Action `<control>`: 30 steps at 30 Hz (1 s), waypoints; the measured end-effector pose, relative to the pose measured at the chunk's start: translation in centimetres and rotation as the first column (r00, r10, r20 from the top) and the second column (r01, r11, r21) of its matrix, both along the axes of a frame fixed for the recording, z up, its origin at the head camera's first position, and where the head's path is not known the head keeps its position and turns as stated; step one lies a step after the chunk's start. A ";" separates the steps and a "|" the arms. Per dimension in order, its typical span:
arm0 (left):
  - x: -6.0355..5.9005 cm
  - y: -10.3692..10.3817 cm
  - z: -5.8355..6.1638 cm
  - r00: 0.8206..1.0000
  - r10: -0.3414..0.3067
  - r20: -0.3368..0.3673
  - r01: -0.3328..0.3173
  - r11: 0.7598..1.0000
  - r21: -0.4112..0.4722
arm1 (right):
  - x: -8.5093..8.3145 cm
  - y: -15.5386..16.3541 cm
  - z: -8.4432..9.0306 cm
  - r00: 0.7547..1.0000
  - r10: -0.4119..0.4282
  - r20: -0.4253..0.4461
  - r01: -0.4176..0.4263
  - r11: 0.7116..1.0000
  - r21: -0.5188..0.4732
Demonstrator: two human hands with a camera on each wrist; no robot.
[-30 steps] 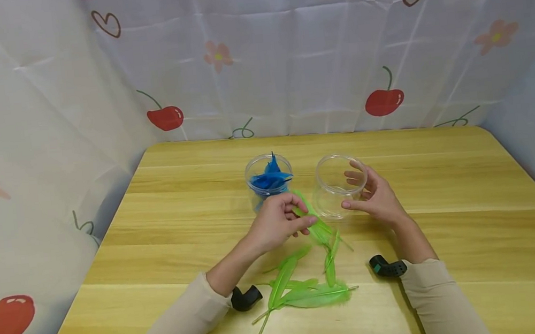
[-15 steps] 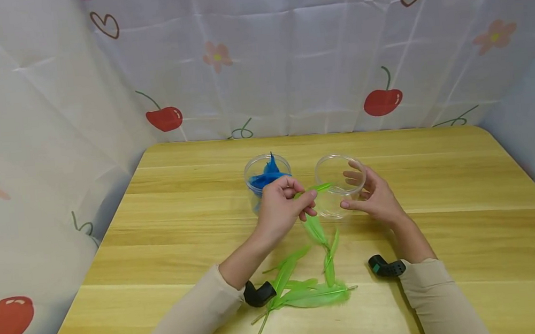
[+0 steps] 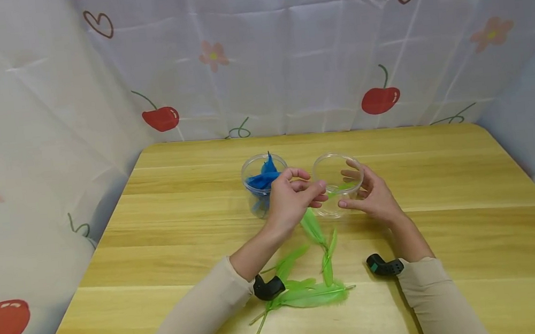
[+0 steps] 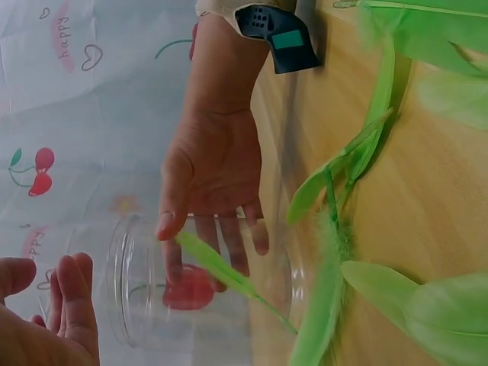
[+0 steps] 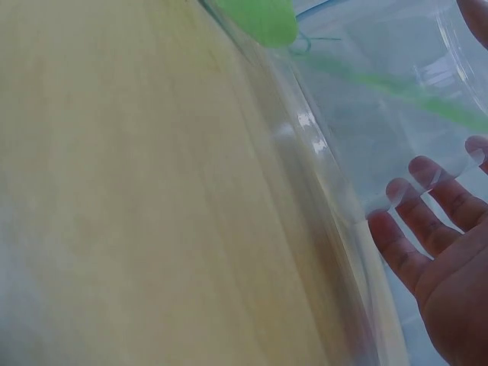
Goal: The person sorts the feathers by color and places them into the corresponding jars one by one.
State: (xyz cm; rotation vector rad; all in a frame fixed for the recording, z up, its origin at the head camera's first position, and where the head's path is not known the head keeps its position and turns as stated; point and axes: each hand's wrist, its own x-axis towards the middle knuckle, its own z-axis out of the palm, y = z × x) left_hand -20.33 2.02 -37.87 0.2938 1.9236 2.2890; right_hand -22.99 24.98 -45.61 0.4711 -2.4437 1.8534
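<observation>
A clear plastic jar (image 3: pixel 328 210) stands upright on the table, and my right hand (image 3: pixel 377 195) holds it from the right, thumb and fingers around its side. One green feather (image 4: pixel 217 263) lies slantwise inside, seen through the wall in the left wrist view. By the jar's left rim is my left hand (image 3: pixel 294 199), its thumb and fingers apart with nothing between them. Beyond that hand stands a second clear jar (image 3: pixel 255 203) filled with blue feathers (image 3: pixel 263 181), partly covered by the hand. Several green feathers (image 3: pixel 311 295) lie loose nearer the person.
The wooden table (image 3: pixel 443 182) extends to both sides. A printed curtain (image 3: pixel 277 69) hangs behind it and along the sides. Black wrist devices (image 3: pixel 384 266) sit at both sleeve cuffs.
My left hand has lifted a green feather from the table, moved right and up to the clear jar, and let it go inside. The right hand has kept its place on the jar.
</observation>
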 end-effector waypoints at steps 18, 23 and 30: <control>0.4 -1.3 -0.6 0.999 -0.047 -0.008 0.046 0.998 -0.052 | 0.1 0.0 0.0 1.000 -0.010 -0.003 0.010 1.000 0.007; 0.5 -1.8 -0.9 0.995 -0.095 -0.008 0.094 0.988 -0.124 | 0.1 0.0 0.0 1.000 -0.009 0.016 0.009 1.000 0.000; 0.6 -2.9 -1.5 0.988 -0.155 0.010 0.151 0.946 -0.288 | 0.1 -0.2 0.1 1.000 -0.001 0.009 0.001 1.000 -0.003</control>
